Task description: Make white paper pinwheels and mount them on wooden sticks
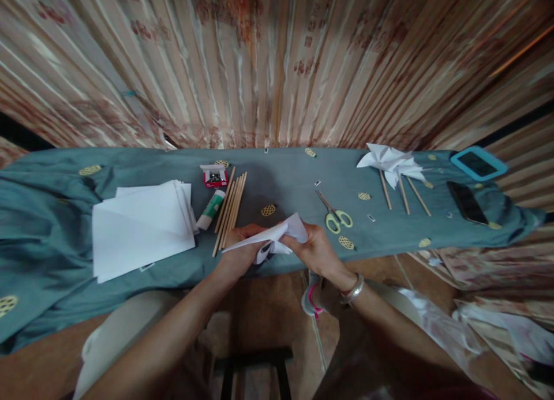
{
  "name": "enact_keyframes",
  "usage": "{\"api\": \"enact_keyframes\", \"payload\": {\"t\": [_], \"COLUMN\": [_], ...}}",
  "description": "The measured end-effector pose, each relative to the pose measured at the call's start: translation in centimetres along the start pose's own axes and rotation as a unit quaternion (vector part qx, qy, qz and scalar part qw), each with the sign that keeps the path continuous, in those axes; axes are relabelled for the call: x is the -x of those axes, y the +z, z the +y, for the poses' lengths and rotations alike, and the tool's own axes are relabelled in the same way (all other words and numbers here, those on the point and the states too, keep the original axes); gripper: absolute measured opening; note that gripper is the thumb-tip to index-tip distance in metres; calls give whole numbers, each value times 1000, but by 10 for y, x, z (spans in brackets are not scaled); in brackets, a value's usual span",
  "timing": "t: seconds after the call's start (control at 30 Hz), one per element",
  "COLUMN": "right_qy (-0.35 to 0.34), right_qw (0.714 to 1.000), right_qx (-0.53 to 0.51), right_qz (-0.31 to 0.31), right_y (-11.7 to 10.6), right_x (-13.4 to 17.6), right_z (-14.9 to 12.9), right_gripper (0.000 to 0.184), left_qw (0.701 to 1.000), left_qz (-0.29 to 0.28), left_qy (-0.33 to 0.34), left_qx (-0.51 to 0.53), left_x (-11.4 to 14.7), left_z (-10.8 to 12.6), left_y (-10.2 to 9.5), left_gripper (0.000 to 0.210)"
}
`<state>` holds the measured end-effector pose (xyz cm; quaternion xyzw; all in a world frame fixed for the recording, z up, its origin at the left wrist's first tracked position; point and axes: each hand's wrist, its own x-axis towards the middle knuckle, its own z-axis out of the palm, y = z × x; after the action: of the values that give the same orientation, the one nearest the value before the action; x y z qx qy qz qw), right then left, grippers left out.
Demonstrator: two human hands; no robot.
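A white paper pinwheel (273, 238), its corners curled in toward the middle, is held between both my hands at the table's front edge. My left hand (242, 247) is closed on its left side, the fingers partly hidden behind the paper. On the other side my right hand (314, 250) pinches the paper near its centre. Several wooden sticks (230, 212) lie just beyond my left hand, and a glue stick (211, 209) rests left of them. Scissors with yellow-green handles (335, 215) lie ahead of my right hand.
A stack of white paper (142, 230) lies on the left of the cloth-covered table. Behind the glue stick sits an open red box of small metal pieces (214, 176). Pinwheels on sticks (392, 163), a black phone (466, 202) and a blue-framed device (478, 162) are at right.
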<state>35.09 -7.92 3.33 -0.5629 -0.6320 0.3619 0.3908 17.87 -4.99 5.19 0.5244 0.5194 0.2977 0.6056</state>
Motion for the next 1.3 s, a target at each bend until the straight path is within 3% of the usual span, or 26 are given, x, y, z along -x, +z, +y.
{"api": "enact_keyframes", "payload": {"t": [0.27,0.57,0.93,1.3], "right_qy": [20,41,68,83], "right_qw": [1000,999,997,995], "right_qx": [2,11,-23,-46], "right_qz": [14,18,19,10], "right_y": [7,10,12,13], "right_x": [-2,-2,-3,-7], "right_z": [11,17,22,22], "right_gripper": [26,28,37,35], "left_qw": [998,990,994,992], "left_qz": [25,35,37,42], "left_qy": [10,23,-2,37], "left_qx": [-51,-132,-101,-109], "left_x": [-7,-12,-8,-24], "left_z": [-17,-17,-17,-34], "left_y": [1,2,4,3], "left_gripper": [19,20,18,11]}}
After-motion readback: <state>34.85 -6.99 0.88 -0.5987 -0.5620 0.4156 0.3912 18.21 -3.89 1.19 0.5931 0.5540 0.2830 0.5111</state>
